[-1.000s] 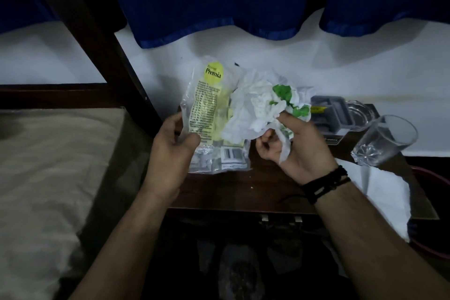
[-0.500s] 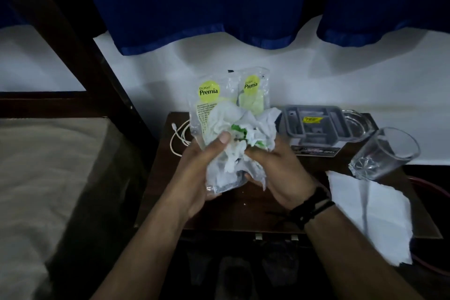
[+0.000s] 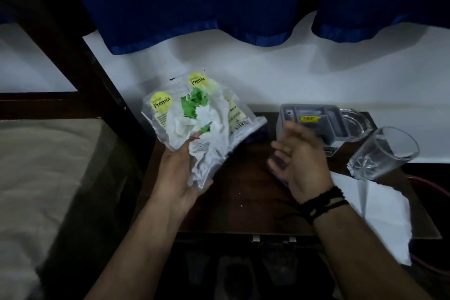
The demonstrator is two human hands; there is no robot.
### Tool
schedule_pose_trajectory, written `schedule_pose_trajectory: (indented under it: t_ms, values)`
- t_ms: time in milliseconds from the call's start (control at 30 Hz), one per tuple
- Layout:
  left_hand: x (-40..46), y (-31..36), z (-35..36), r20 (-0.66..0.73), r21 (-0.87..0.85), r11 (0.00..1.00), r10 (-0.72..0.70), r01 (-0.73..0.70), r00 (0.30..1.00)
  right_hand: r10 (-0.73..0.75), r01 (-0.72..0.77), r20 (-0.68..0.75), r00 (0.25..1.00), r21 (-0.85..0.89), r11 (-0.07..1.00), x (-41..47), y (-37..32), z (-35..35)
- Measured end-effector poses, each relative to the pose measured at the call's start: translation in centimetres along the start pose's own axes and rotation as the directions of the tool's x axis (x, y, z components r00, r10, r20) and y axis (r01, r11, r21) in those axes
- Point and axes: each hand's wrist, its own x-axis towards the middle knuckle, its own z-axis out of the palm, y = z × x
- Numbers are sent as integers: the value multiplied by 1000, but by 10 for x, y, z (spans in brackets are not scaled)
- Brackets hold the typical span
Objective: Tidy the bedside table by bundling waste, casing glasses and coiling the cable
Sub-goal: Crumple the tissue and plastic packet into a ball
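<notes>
The left hand grips the plastic wrapper stuffed with crumpled tissue above the bench. At three o'clock of it, the right hand hovers with fingers loose, holding nothing.

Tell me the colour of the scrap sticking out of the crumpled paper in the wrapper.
Bright green scrap among white paper, shown in the head view.

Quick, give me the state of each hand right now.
Left hand: grips the clear Premia wrapper stuffed with crumpled paper.
Right hand: open, fingers loose, holding nothing.
</notes>
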Motion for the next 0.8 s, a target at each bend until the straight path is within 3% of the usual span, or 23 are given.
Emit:
schedule_pose_trajectory:
  t_ms: [67,133,233,300,400,533,600,700,800]
  values:
    - [-1,-2,-2,-54,68,992,-103,106,993,2,39,199,980,-203,978,-6,5,1]
    - [1,-4,-4,-16,101,988,-118,119,993,-11,140,424,906,-273,952,-17,5,7]
    - [-5,-5,4,31,139,976,-171,165,985,-176,323,595,784,-148,935,-23,8,15]
    - [-12,-7,11,70,249,967,-71,51,995,-268,422,618,739,-115,899,-21,15,16]
    - [-16,-11,16,164,308,945,59,-108,985,-286,431,608,741,-103,897,-16,21,17]
    - [-18,-9,18,108,442,896,-5,-43,994,-341,411,399,851,-102,906,-14,22,21]
    - [-19,-8,17,129,494,869,-50,-21,990,-285,315,294,912,-59,947,-12,21,19]
    - [-18,-7,8,298,396,912,-17,-108,954,-100,77,236,967,104,992,-10,17,15]
    - [-24,-7,6,443,424,863,66,-274,894,-53,19,211,976,159,987,-9,14,17]
